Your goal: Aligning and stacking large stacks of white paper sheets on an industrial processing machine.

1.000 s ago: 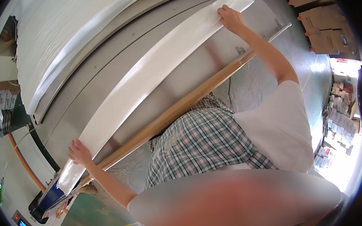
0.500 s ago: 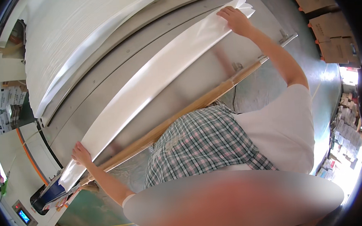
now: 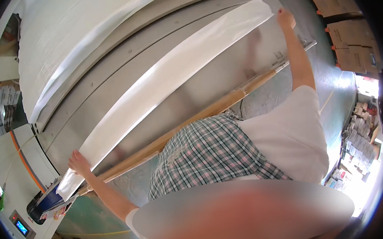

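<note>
A long white folded sheet strip point(image 3: 166, 79), which looks like thin cloth or film, runs diagonally over the grey metal table, from the lower left to the upper right. My left hand point(image 3: 79, 164) grips it close to its lower left end, fingers bent over the edge and a bulge in the material beside them. Just past the strip's far right end, my right hand point(image 3: 286, 19) is raised, its fingers curled in. The frame does not show whether anything is in that hand. The strip's right end lies fairly flat, with a slightly uneven edge.
A wide white sheet point(image 3: 75, 43) covers the machine bed behind a raised metal bar point(image 3: 149, 27). A wooden rail point(image 3: 191, 121) edges the table in front of me. A control screen point(image 3: 22, 227) is at lower left; cardboard boxes point(image 3: 350, 39) are stacked at right.
My right hand has let go of the strip's right end and moved right, off it. That end, creased before, now lies smoother. My left hand stays at the left end.
</note>
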A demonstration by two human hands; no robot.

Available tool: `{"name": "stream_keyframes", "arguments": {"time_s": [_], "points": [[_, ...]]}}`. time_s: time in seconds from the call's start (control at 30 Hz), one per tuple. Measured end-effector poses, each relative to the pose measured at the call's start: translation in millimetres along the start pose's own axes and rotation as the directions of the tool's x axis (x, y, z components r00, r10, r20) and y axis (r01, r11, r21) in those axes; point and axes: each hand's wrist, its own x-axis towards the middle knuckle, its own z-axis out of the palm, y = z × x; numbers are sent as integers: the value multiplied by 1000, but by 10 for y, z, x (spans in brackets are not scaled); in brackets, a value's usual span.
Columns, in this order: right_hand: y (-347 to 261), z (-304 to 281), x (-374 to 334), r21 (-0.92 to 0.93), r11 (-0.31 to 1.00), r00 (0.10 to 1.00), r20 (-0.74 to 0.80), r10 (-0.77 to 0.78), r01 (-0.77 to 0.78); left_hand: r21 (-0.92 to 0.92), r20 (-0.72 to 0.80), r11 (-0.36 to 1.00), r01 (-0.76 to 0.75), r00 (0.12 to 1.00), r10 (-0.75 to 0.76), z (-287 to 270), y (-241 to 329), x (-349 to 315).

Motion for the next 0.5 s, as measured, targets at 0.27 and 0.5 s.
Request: {"name": "stream_keyframes", "arguments": {"time_s": [0.27, 0.5], "points": [[-403, 391, 112, 424, 858, 902, 178, -393, 290, -15, 174, 1000, 26, 985, -23, -339, 999, -223], [-408, 817, 434, 270, 924, 905, 258, -339, 270, -3, 343, 998, 58, 938, -53, -401, 1091, -212]]}}
